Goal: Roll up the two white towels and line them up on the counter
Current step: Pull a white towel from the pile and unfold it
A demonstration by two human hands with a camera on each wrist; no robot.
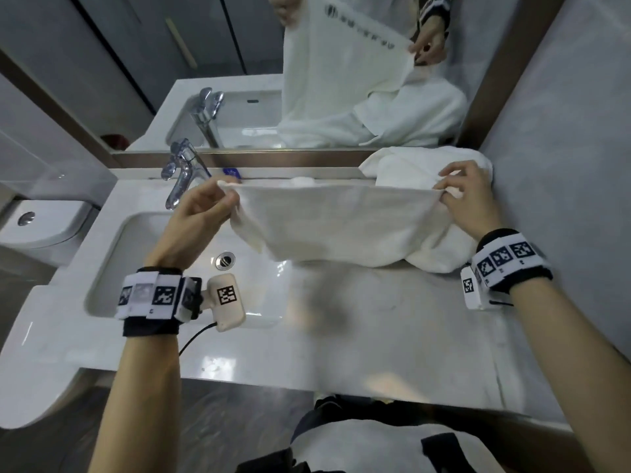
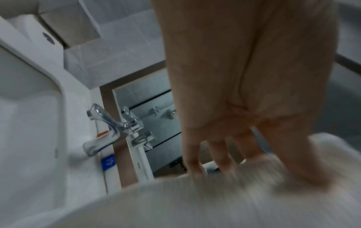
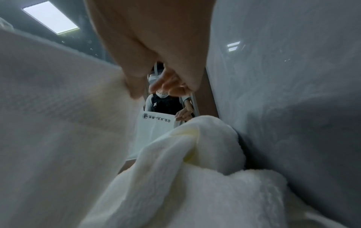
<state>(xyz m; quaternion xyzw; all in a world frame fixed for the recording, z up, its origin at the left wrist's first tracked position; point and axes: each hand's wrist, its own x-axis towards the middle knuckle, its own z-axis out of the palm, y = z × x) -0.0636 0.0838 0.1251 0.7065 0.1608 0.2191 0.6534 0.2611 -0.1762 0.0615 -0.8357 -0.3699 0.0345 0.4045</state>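
I hold a white towel [image 1: 334, 223] stretched by its top edge above the counter [image 1: 375, 329], and its lower part drapes down onto the marble. My left hand [image 1: 218, 199] pinches the towel's left corner over the sink. My right hand [image 1: 450, 192] pinches the right corner. A second white towel [image 1: 416, 165] lies crumpled at the back right against the mirror and the side wall. In the left wrist view my left hand's fingers [image 2: 222, 162] press into the blurred towel [image 2: 195, 200]. In the right wrist view the held towel [image 3: 58, 123] hangs at left and the crumpled towel [image 3: 195, 169] lies below.
A white sink [image 1: 112, 268] with a chrome tap [image 1: 181, 175] takes the counter's left half. A mirror [image 1: 239, 73] runs along the back and a grey wall [image 1: 563, 148] bounds the right. A toilet [image 1: 41, 227] stands at far left. Bare marble lies in front of the towels.
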